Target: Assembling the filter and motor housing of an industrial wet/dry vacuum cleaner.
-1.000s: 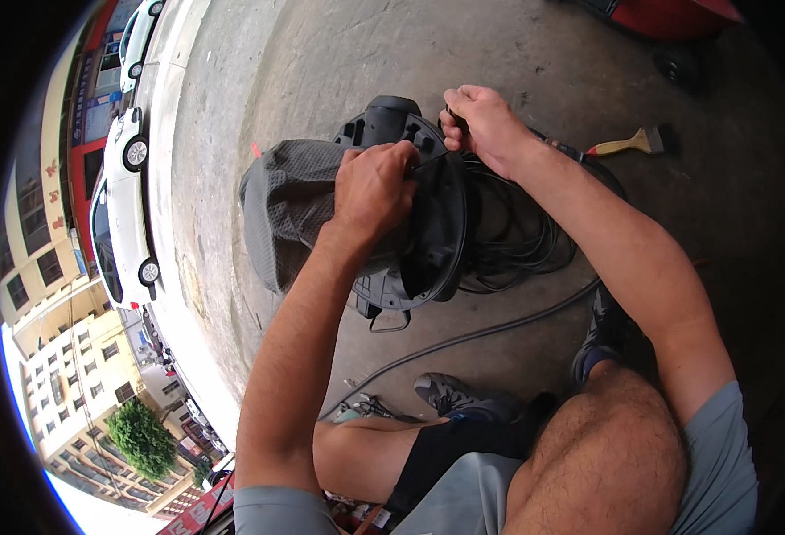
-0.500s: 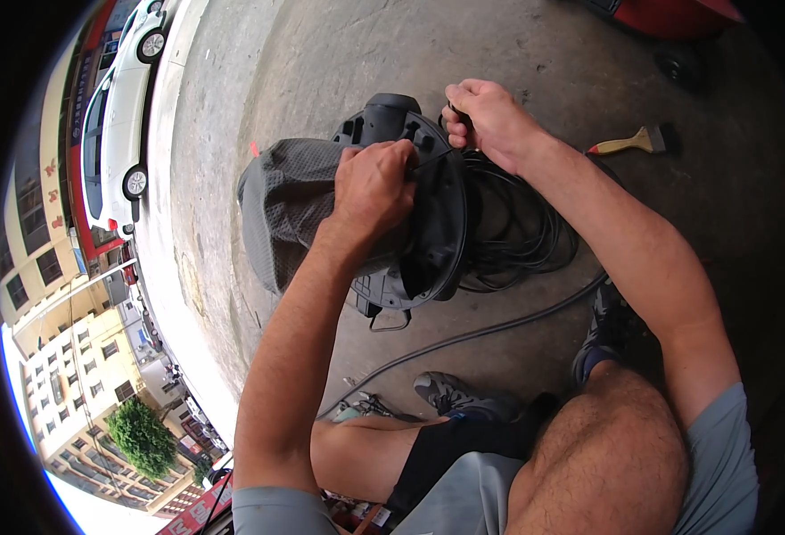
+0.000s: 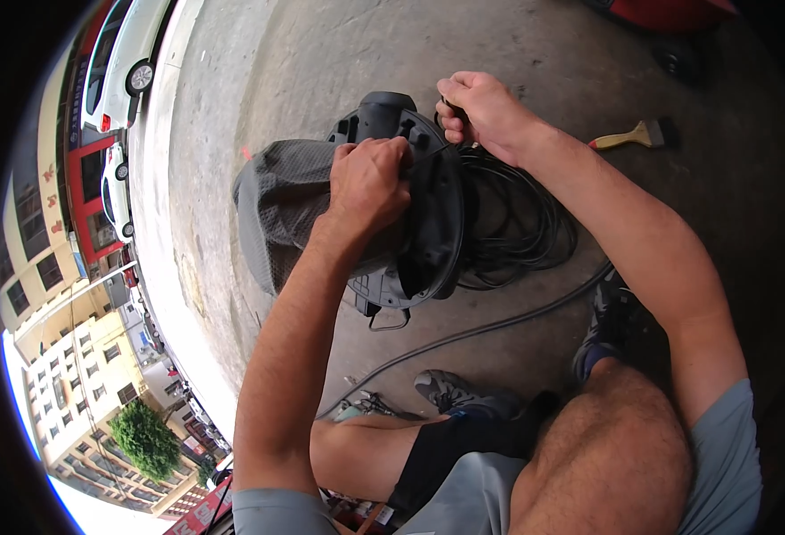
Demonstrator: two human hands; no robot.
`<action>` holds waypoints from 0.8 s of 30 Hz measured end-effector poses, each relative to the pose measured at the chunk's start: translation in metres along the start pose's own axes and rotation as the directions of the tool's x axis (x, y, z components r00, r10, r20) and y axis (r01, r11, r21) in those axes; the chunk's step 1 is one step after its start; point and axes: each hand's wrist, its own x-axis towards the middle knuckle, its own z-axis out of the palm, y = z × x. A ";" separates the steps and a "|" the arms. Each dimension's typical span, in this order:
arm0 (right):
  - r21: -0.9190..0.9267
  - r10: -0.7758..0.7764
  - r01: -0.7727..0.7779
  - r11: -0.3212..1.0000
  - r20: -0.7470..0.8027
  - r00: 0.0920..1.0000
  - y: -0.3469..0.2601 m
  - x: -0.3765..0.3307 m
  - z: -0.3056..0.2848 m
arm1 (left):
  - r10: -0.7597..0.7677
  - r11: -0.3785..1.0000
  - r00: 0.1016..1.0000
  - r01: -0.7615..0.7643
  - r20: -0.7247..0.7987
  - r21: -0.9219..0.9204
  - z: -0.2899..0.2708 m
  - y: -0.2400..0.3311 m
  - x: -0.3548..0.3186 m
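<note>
A grey cloth filter bag (image 3: 272,201) lies over one side of a round black machine head (image 3: 437,227), which looks like the top of a shop vacuum. My left hand (image 3: 367,183) is closed at the bag's edge against the black rim; its fingertips are hidden. Beyond the rim, my right hand (image 3: 486,116) is raised, its fingers curled tight around a dark cord. A thin stretch of that cord (image 3: 430,157) runs taut between the two hands. How the cord meets the bag is covered by my left hand.
Coiled black power cable (image 3: 535,227) lies right of the machine. A thick grey cable (image 3: 472,334) crosses the concrete before my shoes (image 3: 450,392). At right lies a paintbrush (image 3: 628,136) with a yellow handle. A red object (image 3: 669,11) stands far right; white cars (image 3: 134,62) far left.
My right hand has shifted slightly up and left, still gripping the cord. My left hand stays almost in place. In the street, the white car has moved up and another shows behind it.
</note>
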 end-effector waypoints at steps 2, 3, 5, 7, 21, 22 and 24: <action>-0.010 -0.011 0.011 1.000 0.003 1.000 0.000 0.000 0.002 | 0.000 1.000 1.000 0.000 -0.004 -0.011 0.000 -0.001 -0.001; -0.012 -0.011 0.011 1.000 0.004 1.000 0.000 0.000 0.004 | 0.002 1.000 1.000 -0.003 -0.014 -0.022 0.002 -0.002 -0.001; -0.082 -0.036 0.034 0.996 -0.013 0.999 0.002 0.000 0.010 | 0.005 0.999 1.000 -0.006 -0.027 -0.032 0.004 -0.003 -0.001; -0.090 -0.036 0.035 0.995 -0.010 0.999 0.004 0.000 0.014 | 0.003 0.999 1.000 -0.004 -0.028 -0.051 0.003 -0.001 -0.002; -0.115 0.002 -0.001 0.993 0.002 1.000 0.018 0.002 0.027 | 0.013 0.998 0.997 -0.018 -0.072 -0.066 0.003 -0.003 -0.008; -0.135 -0.007 0.007 0.991 0.005 1.000 0.020 0.001 0.029 | 0.011 0.999 0.998 -0.014 -0.063 -0.039 0.003 -0.003 -0.008; -0.157 -0.015 0.016 0.988 0.008 1.000 0.022 0.001 0.030 | 0.014 0.999 0.997 -0.018 -0.076 -0.046 0.003 -0.003 -0.009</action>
